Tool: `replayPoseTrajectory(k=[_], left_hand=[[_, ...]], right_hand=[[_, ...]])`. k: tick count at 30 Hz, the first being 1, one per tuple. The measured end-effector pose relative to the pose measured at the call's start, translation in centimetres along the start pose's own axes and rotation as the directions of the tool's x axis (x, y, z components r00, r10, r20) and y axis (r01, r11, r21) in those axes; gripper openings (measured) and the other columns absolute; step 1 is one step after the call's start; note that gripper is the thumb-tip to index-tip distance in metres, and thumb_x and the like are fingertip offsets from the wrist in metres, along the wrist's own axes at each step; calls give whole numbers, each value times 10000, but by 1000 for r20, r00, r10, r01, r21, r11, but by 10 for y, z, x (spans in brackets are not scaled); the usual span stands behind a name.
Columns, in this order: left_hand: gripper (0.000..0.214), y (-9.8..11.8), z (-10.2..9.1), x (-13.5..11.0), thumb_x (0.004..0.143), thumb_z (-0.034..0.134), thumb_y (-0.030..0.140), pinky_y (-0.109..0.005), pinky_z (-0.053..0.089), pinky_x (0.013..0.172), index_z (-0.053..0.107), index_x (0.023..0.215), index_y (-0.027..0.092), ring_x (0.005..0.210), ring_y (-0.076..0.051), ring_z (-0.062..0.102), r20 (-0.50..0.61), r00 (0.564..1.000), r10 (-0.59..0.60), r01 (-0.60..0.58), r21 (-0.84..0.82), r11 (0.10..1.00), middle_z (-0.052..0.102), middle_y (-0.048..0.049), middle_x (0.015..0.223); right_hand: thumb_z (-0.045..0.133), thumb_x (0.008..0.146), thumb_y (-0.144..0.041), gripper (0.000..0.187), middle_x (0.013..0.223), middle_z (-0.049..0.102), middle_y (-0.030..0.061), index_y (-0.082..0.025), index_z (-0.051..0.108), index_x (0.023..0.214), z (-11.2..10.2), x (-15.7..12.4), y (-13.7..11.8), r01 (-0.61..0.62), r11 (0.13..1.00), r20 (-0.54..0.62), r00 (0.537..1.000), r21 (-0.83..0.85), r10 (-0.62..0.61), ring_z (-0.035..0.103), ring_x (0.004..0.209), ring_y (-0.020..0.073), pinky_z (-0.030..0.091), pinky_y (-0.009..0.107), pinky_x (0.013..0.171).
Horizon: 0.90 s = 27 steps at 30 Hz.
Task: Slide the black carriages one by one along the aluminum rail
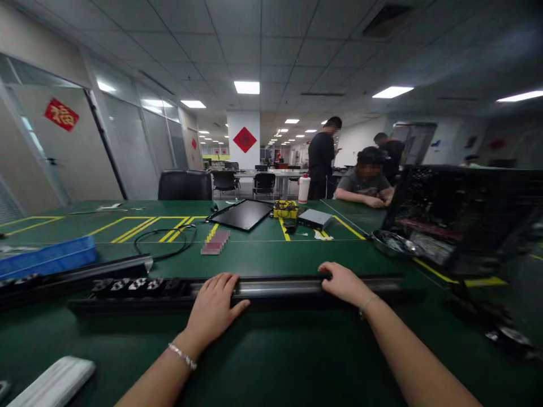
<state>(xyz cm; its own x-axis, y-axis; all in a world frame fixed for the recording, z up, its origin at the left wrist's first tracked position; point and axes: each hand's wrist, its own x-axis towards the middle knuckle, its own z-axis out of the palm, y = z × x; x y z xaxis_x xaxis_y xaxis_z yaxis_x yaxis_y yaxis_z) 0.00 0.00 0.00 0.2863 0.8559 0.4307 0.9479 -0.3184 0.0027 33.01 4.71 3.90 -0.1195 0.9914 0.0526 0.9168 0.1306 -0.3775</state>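
Note:
A long black bar with a silver metal channel lies across the green workbench close to me, with several socket-like openings along its left part. My left hand rests over the bar, fingers on top and thumb along its near side. My right hand lies further along, its fingers curled over the same bar. A bracelet circles each wrist. The far side of the bar is partly hidden by my hands.
A similar bar and a blue plastic tray lie to the left. Ahead are a cable coil, a black panel and a yellow box. A dark open computer chassis stands right, beyond a metal bowl. A seated co-worker faces the bench.

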Motion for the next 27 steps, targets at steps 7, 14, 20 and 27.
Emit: replayPoseTrajectory(k=[7, 14, 20, 27], left_hand=[[582, -1, 3, 1, 812, 413, 569, -418, 347, 993, 489, 1237, 180, 1146, -255, 483, -6, 1000, -7, 7, -15, 1000, 552, -108, 1240], [572, 0, 1, 0, 807, 418, 570, -421, 356, 987, 504, 1227, 191, 1148, -256, 490, -18, 1000, -21, 21, -30, 999, 559, -102, 1238], [578, 1, -1, 1, 806, 429, 563, -419, 351, 991, 492, 1239, 186, 1150, -255, 485, -15, 1000, -27, 26, -34, 999, 556, -105, 1241], [581, -1, 2, 0, 807, 426, 564, -425, 352, 989, 485, 1244, 187, 1154, -259, 479, -12, 1000, -20, 20, -29, 999, 553, -106, 1241]], right_hand=[[502, 662, -174, 347, 1037, 623, 70, -169, 616, 989, -1, 1, 1, 9, 1000, 5, 1000, -9, -9, 574, 927, 172, 396, 234, 824], [491, 668, -155, 336, 1048, 636, 49, -201, 602, 981, -2, 0, 1, -42, 999, 36, 999, 34, 41, 586, 935, 176, 404, 238, 795], [484, 669, -144, 340, 1062, 632, 53, -201, 599, 985, -1, 2, 5, -43, 997, 42, 998, 58, 41, 582, 957, 178, 399, 248, 817], [489, 655, -126, 421, 1051, 633, 47, -202, 579, 1059, -3, 0, 5, -46, 996, 28, 999, 78, 44, 590, 926, 169, 403, 241, 795]])
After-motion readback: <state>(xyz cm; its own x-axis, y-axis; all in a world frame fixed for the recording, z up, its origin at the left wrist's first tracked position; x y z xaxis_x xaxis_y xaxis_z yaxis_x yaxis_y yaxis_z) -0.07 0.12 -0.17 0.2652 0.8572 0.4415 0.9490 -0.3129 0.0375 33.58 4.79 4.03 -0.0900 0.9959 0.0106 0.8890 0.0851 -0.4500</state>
